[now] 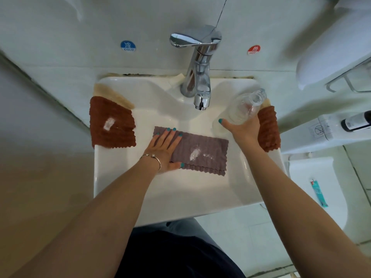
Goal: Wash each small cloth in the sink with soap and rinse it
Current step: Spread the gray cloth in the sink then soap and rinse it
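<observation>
White-tiled bathroom; the white sink (112, 189) is sitting below a chrome tap (198, 77), no water visibly running. In the basin, the left hand (162, 149) is pressing flat, fingers straight, on the grey cloth (202, 153), which is carrying a patch of white soap powder. The right hand (241, 129) is gripping a clear bottle (245, 107). The brown cloth (112, 125) on the left rim is also soaped. Judgement: soaping done; scrubbing and rinsing pending.

Left hand (164, 148) flat on grey cloth (202, 153) in sink (124, 189); right hand (244, 129) around clear bottle (246, 108)
</observation>
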The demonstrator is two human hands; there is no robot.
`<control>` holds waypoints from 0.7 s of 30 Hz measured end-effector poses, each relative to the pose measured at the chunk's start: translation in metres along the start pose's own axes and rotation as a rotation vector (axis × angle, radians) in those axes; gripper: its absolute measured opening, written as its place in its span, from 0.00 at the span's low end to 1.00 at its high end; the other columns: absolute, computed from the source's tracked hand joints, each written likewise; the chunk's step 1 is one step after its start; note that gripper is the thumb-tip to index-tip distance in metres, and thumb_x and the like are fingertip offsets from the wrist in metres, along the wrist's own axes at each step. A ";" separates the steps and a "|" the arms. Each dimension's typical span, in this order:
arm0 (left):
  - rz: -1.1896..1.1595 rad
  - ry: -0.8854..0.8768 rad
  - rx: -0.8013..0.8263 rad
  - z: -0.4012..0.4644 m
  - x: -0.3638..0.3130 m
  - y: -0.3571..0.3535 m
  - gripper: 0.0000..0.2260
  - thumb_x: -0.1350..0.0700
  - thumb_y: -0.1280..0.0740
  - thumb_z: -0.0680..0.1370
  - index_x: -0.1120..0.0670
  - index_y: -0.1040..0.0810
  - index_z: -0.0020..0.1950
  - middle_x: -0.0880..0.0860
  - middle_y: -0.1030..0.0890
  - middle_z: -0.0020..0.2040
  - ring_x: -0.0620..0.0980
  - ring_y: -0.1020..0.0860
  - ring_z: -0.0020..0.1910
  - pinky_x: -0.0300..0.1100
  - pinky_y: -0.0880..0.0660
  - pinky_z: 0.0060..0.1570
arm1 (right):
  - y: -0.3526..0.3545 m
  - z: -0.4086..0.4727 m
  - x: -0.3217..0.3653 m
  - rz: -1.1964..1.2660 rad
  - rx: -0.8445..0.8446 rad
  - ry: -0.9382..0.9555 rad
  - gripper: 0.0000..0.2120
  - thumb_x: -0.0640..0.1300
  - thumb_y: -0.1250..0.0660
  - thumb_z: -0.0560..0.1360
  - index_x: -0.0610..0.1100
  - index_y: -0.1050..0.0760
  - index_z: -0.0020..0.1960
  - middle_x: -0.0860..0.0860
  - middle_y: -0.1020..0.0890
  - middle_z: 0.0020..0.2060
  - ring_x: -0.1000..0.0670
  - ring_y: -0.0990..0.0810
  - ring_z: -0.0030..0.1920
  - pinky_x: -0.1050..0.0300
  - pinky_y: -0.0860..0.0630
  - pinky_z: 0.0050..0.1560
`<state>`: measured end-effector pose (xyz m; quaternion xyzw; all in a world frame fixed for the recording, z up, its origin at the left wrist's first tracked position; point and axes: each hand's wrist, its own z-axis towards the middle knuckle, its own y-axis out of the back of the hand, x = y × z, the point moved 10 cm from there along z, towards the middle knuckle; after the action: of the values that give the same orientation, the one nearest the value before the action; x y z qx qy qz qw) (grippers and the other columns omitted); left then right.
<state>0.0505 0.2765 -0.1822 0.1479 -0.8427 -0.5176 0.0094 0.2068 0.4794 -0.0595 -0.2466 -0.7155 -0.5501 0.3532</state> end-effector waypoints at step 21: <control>-0.030 0.008 0.023 0.002 0.001 -0.004 0.43 0.30 0.48 0.76 0.47 0.71 0.76 0.50 0.71 0.77 0.50 0.71 0.75 0.48 0.68 0.72 | -0.021 -0.040 -0.067 0.136 0.007 -0.206 0.35 0.46 0.20 0.66 0.44 0.33 0.68 0.50 0.25 0.58 0.52 0.26 0.59 0.60 0.28 0.59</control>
<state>0.0503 0.2761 -0.1867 0.1629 -0.8463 -0.5072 0.0033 0.2429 0.4374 -0.1182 -0.3488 -0.7314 -0.4941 0.3152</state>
